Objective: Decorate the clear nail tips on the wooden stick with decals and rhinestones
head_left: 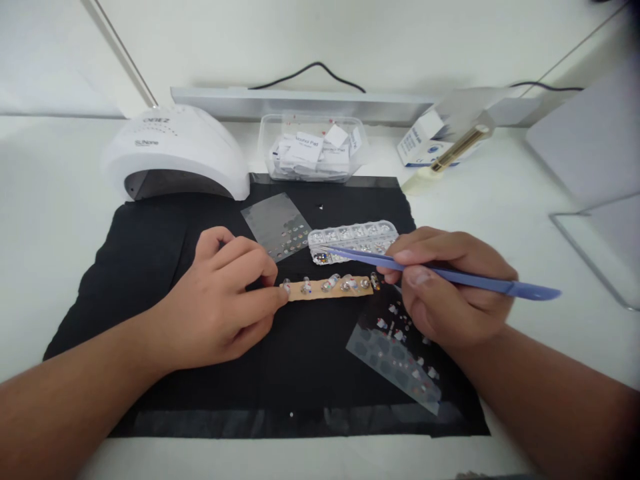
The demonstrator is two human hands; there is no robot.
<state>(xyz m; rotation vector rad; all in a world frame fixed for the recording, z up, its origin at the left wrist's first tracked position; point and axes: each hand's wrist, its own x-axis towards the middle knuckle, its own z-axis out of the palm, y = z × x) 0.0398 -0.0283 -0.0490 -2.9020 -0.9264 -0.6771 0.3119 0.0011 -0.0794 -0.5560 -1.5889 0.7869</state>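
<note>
A tan strip [313,291] lies across the black mat with several decorated false nails along it. My left hand [233,293] is closed at the strip's left end, its fingertips on that end and the nail there. My right hand [450,280] grips blue-purple tweezers [480,281], whose tips point left over a clear compartment case [353,232] of rhinestones. The tips are at a front left compartment holding dark, shiny stones; whether they pinch one is too small to tell. A sticker sheet [395,363] with small printed figures lies below my right hand, which partly covers it.
Another clear sticker sheet [273,217] lies behind the strip. A white nail lamp [175,153] stands at the back left. Behind the black mat [210,400] are a tub [265,150] of alcohol pads, a small box [420,143] and a gold-capped bottle [457,150].
</note>
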